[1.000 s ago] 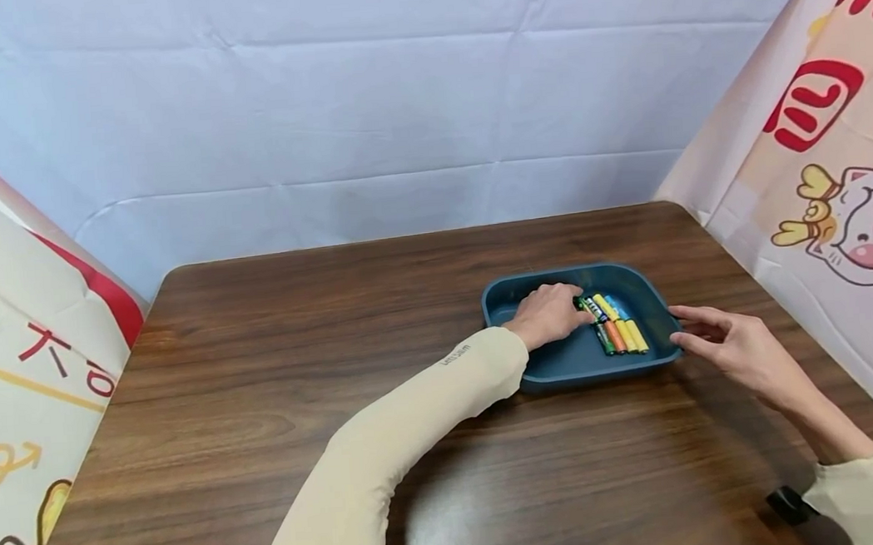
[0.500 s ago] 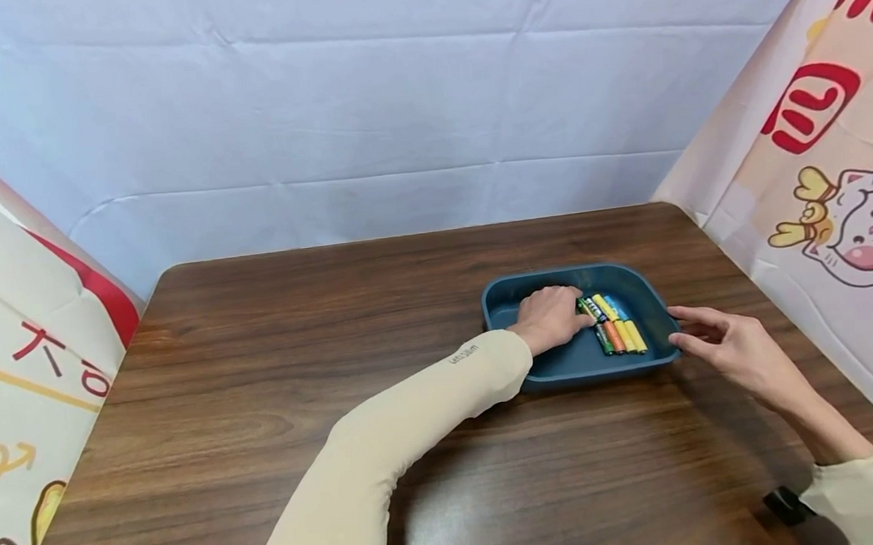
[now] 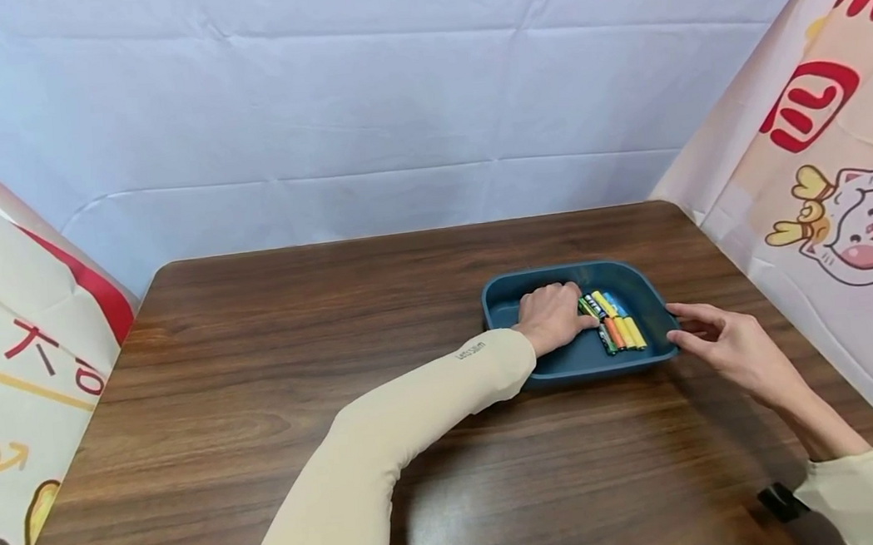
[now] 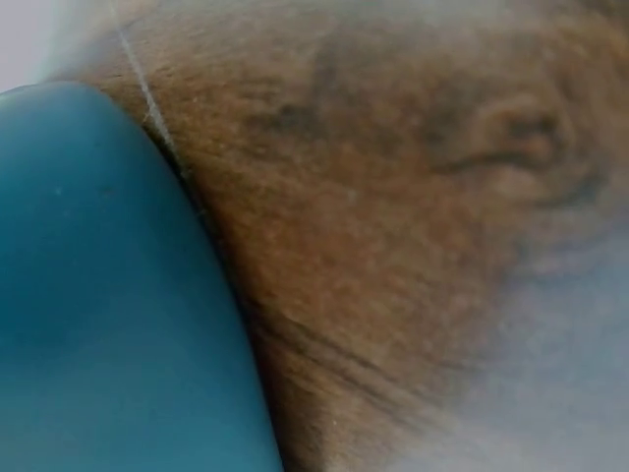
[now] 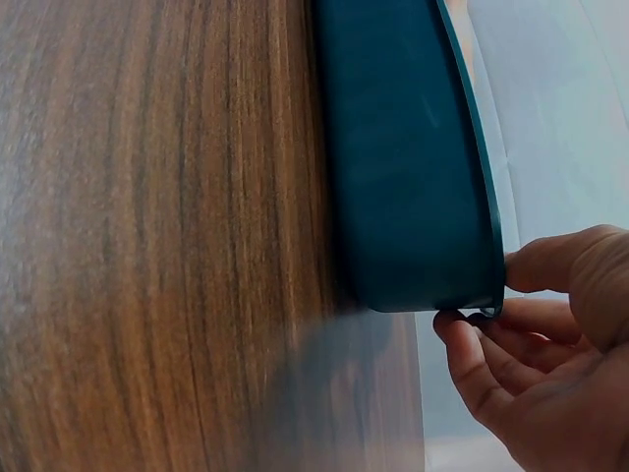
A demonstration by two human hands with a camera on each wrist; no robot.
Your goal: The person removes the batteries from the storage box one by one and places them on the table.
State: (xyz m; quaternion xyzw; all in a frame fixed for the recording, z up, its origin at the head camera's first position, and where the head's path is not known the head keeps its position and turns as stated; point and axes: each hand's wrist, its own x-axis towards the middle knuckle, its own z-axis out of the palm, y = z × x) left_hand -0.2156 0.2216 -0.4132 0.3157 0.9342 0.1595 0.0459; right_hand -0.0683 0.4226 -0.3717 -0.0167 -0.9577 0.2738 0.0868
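Observation:
In the head view a dark blue plastic tray with rounded corners lies on the table. Several batteries in green, orange, yellow and blue lie side by side in two rows in its right half. My left hand reaches into the tray from the left, thumb and forefinger around the leftmost green battery; its other fingertips are hidden. The right hand pinches the tray's right end at the rim, and the right wrist view shows its thumb and fingers around that corner. The left wrist view catches just the tray wall.
The brown wooden table extends to the left and in front of the tray. Behind it hangs a pale cloth, and a printed cloth borders the right side. A small black object shows at the right sleeve.
The left hand has shifted slightly right within the tray, and the left end of the near battery row has edged right. The right hand keeps its place at the tray's end.

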